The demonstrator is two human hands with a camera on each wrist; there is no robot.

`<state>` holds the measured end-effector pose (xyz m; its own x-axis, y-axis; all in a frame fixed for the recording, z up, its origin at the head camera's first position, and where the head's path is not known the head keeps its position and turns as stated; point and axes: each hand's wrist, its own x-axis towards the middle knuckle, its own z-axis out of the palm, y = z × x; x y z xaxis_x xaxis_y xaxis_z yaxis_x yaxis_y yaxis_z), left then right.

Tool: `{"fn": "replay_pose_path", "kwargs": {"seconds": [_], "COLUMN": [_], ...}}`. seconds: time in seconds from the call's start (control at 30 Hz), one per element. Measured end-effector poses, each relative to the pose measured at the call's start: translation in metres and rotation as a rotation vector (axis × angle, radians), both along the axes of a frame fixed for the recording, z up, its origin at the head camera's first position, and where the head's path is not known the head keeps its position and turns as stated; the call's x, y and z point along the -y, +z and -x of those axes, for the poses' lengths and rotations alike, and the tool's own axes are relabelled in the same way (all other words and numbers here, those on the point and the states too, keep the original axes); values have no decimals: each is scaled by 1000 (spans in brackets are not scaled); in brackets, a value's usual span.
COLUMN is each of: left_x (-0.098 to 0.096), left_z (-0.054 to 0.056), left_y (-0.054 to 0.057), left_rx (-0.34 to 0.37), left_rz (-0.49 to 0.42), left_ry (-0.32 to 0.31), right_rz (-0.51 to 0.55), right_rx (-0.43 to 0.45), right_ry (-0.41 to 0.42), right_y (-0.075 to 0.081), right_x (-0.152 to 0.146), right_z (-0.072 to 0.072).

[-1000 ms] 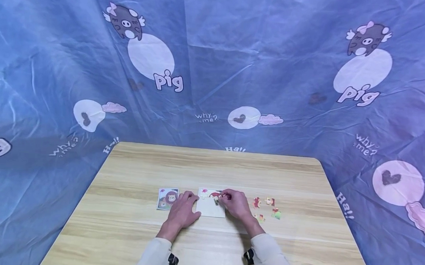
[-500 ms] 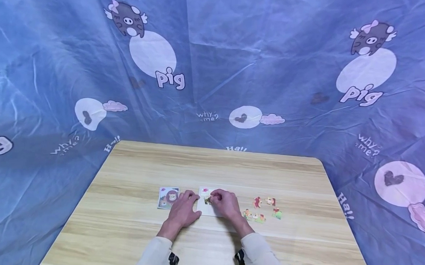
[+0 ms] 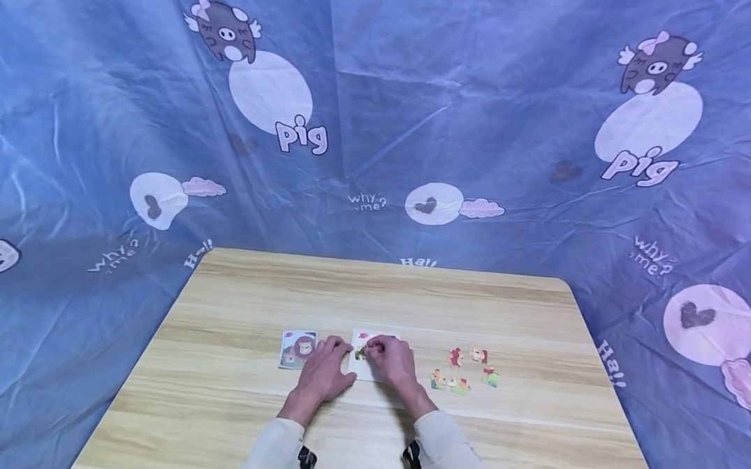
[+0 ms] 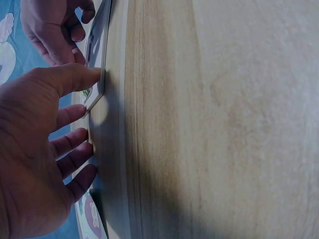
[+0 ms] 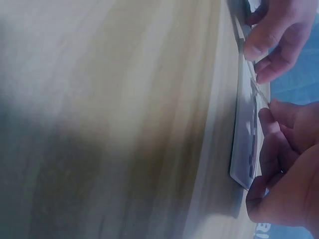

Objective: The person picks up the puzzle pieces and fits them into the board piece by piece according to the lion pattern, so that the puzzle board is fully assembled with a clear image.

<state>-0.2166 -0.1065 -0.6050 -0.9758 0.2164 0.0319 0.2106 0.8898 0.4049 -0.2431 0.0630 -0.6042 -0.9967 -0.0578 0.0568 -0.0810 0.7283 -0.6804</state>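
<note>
Near us are two white sleeves (image 3: 273, 448). The left hand (image 3: 324, 373), fingers apart, touches a flat white puzzle board (image 3: 359, 370). The right hand (image 3: 392, 363) pinches a small green-and-yellow puzzle piece (image 3: 360, 353) at the board's left side. Loose red-and-yellow pieces (image 3: 455, 357) lie right, a square lion card (image 3: 298, 349) left. Blue cloth (image 3: 379, 144) hangs behind.

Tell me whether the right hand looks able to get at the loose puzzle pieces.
Likely yes: nothing shows between the right hand and the loose puzzle pieces, but it would first need to release the pinched piece.
</note>
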Motion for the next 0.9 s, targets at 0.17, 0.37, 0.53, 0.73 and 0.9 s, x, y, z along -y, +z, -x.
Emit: {"fn": "replay_pose_path", "kwargs": {"seconds": [0.17,0.37,0.53,0.73,0.9], "left_x": [1,1,1,1,1], "left_z": [0,0,1,1,0], "left_y": [1,0,0,0,-1], "left_rx": [4,8,9,13,16], "left_rz": [-14,-12,-7,-3,-7], "left_ry": [0,2,6,7,9], "right_rz": [-52,-13,9,-110,-215], "right_rx": [-18,0,2,-100,-174], "right_ry": [-32,-64,-91,-55,5], "right_y": [-3,-2,-1,-7,-11], "right_x": [3,5,6,5,2], "right_z": [-1,-2,-3,-5,-6]}}
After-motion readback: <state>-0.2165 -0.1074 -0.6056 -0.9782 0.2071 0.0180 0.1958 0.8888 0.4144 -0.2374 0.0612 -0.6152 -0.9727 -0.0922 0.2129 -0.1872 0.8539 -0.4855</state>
